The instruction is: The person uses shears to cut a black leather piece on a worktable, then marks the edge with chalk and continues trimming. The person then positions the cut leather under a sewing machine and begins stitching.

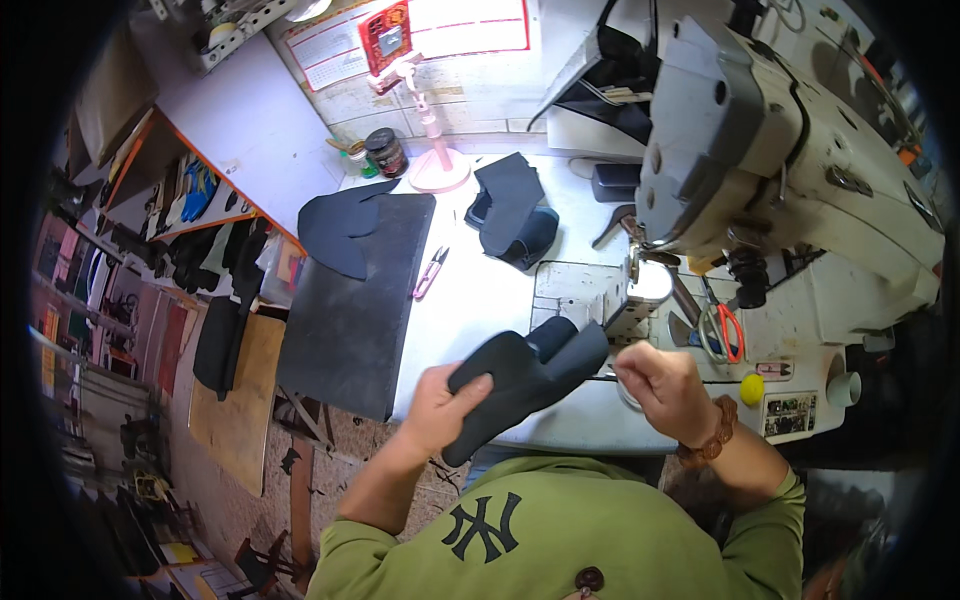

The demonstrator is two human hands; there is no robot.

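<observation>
My left hand (438, 408) grips a black curved shoe-upper piece (512, 385), thumb on top and fingers underneath. The piece is tilted, and its folded far end points toward the post-bed sewing machine (720, 150). Just right of that end, my right hand (660, 388) is closed with its fingertips pinched together. Whatever it pinches, if anything, is too small to make out. The machine's needle area (637, 250) stands beyond both hands, over a white post (652, 285).
More black cut pieces (510, 210) lie beyond the hands. Another (340, 230) rests on a dark mat (350, 300), near pink thread snips (430, 274). A pink phone stand (432, 160) stands at the wall. Scissors with red-orange handles (730, 335) and a yellow ball (752, 389) lie at right.
</observation>
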